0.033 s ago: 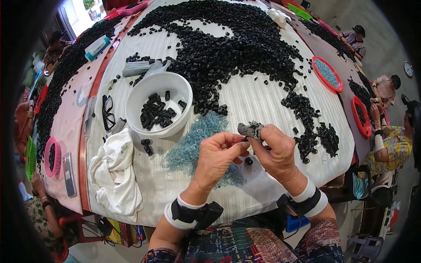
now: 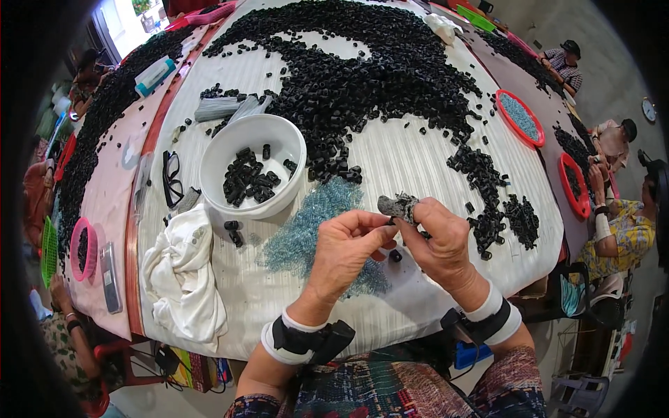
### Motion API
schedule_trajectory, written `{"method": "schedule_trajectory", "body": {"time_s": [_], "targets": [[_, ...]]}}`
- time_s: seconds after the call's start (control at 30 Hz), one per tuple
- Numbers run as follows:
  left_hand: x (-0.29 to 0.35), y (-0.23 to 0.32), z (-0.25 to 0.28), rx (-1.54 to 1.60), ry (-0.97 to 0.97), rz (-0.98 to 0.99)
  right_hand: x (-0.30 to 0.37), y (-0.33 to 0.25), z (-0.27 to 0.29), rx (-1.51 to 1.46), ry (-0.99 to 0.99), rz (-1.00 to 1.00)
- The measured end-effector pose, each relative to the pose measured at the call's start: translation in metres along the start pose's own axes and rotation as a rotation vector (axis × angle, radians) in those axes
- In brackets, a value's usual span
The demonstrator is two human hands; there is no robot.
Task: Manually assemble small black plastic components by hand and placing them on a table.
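Hands unchanged, joined over a small dark piece

Nothing visible has shifted between the previous picture and this one: both hands keep the same pose, and the loose parts lie as they did. For the work in hand, that suggests the fine fingertip step is still under way, with no piece yet set down.

The left hand (image 2: 343,252) has thumb and forefinger pressed together at a small dark piece (image 2: 390,222). The right hand (image 2: 447,240) is curled, gripping a grey lump (image 2: 397,207) by its near end, its fingertips meeting the left ones at that piece. Which hand bears the dark piece cannot be told, as the fingers cover most of it.

Both hands are raised over the near part of the white surface (image 2: 401,157), just beside a heap of blue bits (image 2: 306,223). One black part (image 2: 395,256) lies below, between the hands. To the left stands a white bowl (image 2: 240,134) with black parts inside; a few more rest against or just beside its base. Beyond the hands spreads the big black pile (image 2: 376,76), apart from them. A white cloth (image 2: 182,275) lies left of the blue bits.
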State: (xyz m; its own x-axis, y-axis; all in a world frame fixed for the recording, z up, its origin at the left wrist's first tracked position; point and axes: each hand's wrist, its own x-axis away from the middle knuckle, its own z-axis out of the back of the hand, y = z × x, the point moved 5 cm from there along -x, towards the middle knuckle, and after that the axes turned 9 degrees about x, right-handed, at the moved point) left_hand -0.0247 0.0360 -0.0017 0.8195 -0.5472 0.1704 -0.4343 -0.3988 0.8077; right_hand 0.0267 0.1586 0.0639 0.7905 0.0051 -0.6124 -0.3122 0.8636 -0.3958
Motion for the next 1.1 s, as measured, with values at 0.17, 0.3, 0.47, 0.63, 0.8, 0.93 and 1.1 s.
{"method": "schedule_trajectory", "body": {"time_s": [0.17, 0.3, 0.47, 0.63, 0.8, 0.93, 1.1], "targets": [[0.0, -0.002, 0.001, -0.04, -0.024, -0.019, 0.002, 0.002, -0.002, 0.008, -0.026, 0.005], [0.0, -0.003, 0.001, -0.041, -0.034, -0.025, 0.005, 0.001, 0.0, 0.03, -0.029, -0.004], [0.001, -0.002, 0.001, -0.052, -0.016, -0.015, 0.003, -0.002, 0.0, 0.041, -0.018, 0.03], [-0.001, -0.004, 0.003, -0.037, -0.017, -0.005, 0.003, -0.004, -0.002, 0.051, -0.032, 0.045], [-0.002, -0.006, 0.006, 0.029, 0.0, 0.02, 0.002, -0.007, -0.004, -0.025, -0.125, -0.011], [-0.004, -0.005, 0.006, 0.057, 0.027, 0.047, -0.001, -0.01, -0.004, -0.001, -0.102, 0.008], [-0.004, -0.007, 0.008, 0.07, 0.007, 0.032, 0.003, -0.014, -0.014, 0.162, -0.121, 0.116]]}}
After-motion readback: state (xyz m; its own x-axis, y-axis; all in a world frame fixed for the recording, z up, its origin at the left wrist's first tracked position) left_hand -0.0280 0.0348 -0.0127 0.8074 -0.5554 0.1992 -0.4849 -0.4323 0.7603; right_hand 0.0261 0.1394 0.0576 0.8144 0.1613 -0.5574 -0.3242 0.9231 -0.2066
